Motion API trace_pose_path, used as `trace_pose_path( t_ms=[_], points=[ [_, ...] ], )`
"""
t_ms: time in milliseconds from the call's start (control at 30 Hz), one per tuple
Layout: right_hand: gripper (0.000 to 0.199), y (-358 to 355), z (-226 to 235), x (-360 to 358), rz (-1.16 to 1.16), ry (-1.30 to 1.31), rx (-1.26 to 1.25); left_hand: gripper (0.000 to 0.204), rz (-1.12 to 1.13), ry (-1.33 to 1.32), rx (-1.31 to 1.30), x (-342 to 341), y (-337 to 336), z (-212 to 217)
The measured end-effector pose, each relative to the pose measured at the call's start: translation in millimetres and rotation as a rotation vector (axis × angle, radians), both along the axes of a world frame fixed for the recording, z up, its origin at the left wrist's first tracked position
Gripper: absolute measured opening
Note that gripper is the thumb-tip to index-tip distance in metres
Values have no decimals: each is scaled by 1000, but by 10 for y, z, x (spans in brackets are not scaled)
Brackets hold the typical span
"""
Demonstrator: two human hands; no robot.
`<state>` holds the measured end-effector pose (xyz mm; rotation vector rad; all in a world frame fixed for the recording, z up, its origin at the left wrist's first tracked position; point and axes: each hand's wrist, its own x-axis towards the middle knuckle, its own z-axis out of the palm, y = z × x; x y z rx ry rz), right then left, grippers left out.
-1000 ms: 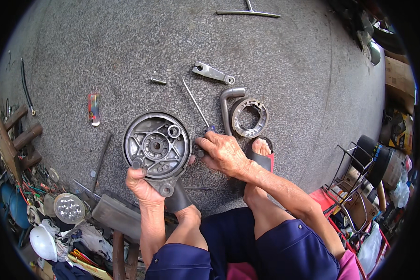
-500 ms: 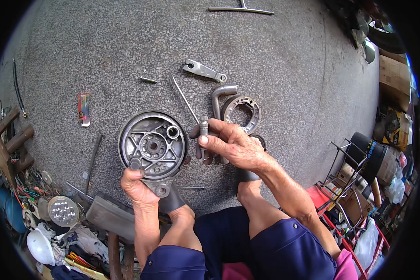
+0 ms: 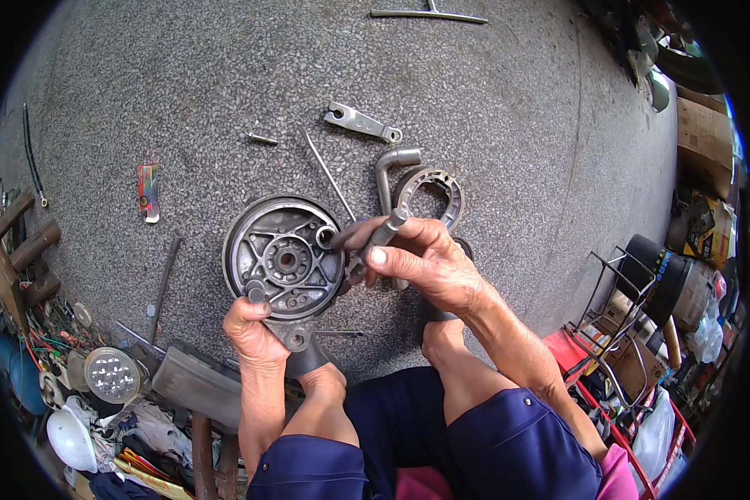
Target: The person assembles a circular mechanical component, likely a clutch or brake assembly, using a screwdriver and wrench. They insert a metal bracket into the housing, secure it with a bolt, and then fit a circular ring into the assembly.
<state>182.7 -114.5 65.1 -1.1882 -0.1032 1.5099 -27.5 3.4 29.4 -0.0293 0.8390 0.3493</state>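
My left hand grips a round, dark metal brake backing plate at its lower edge, thumb beside a round post. The plate's ribbed inner face is turned up. In my right hand, pinched between thumb and fingers, is a short, tilted metal brake camshaft. My right fingertips reach the plate's right rim, beside the small round bore. Just beyond this hand, a ring-shaped pair of brake shoes lies on the floor, partly hidden. Next to it is a bent metal tube-like wrench.
A metal lever arm, a bolt, a thin rod and a small colourful packet lie on the speckled floor. A T-shaped bar is far off. Clutter lines the left; a metal rack and boxes line the right.
The backing plate has shifted slightly right, toward my right hand. The camshaft has gone from upright to tilted, its top leaning right, and my right fingers have moved to the plate's rim.
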Motion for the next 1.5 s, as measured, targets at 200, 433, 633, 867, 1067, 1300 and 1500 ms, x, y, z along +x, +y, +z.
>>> trace_pose_path(
  t_ms=[200,433,633,867,1067,1300,1500],
  points=[
    [26,41,33,-42,-85,-361,-144,84,-39,3,-30,51,-24,55],
    [30,52,-35,-195,-63,-869,1,93,-87,-45,12,111,-96,99],
    [29,32,-62,-207,-20,-1104,17,84,-26,-35,-49,51,-81,68],
    [29,-40,-40,-203,48,-1073,-94,80,-78,28,22,-126,-121,9],
    [26,30,76,-227,-19,-917,-166,79,-28,12,24,-77,-128,81],
    [27,-26,-22,-226,-83,-720,-208,89,-111,93,89,-54,-137,79],
    [23,-45,-43,-192,-200,-386,-224,78,-27,5,-19,-25,-109,119]
  ],
)
